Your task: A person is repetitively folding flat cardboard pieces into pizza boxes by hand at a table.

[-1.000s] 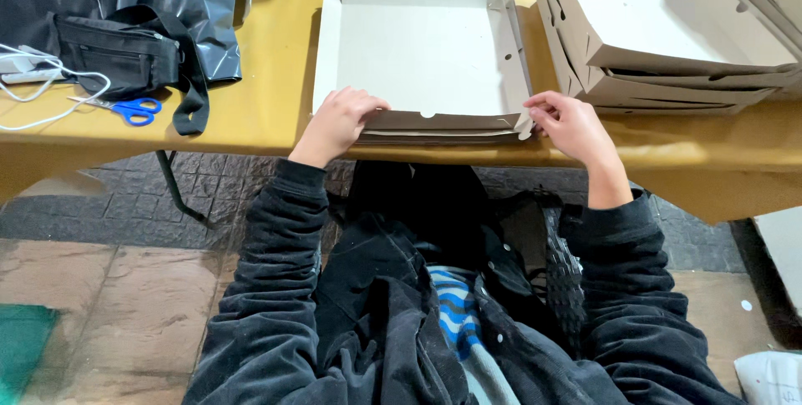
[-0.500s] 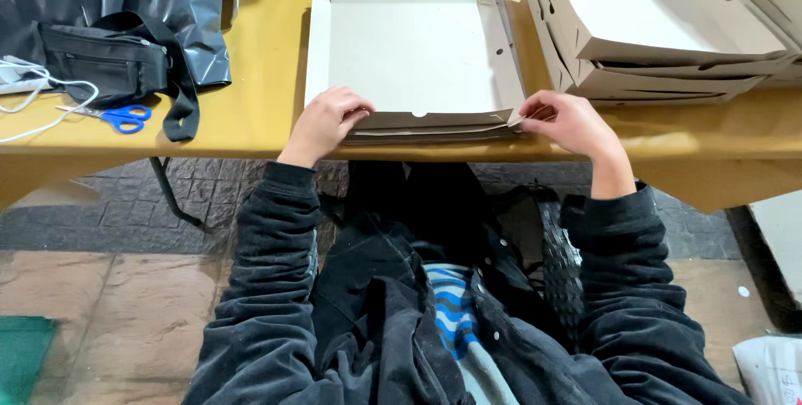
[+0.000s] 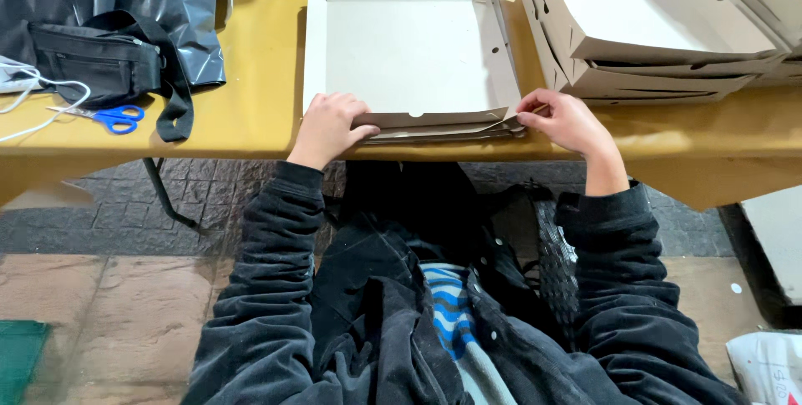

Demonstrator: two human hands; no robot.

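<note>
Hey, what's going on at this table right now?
A seated person in a dark jacket is folding a flat grey cardboard box on a yellow table. The left hand presses the near front flap down, and the right hand pinches the box's near right corner. A stack of folded cardboard boxes sits at right; blue-handled scissors and a black pouch lie at left.

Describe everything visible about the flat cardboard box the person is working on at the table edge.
The cardboard box is a shallow, square, pale grey-brown tray of thin card, lying open side up on the yellow table. Low walls are folded up on all sides, with small holes along the right wall and a notch in the near wall. Flat flaps stick out beneath its near edge. The left hand presses the near left corner; the right hand pinches the near right corner.
</note>
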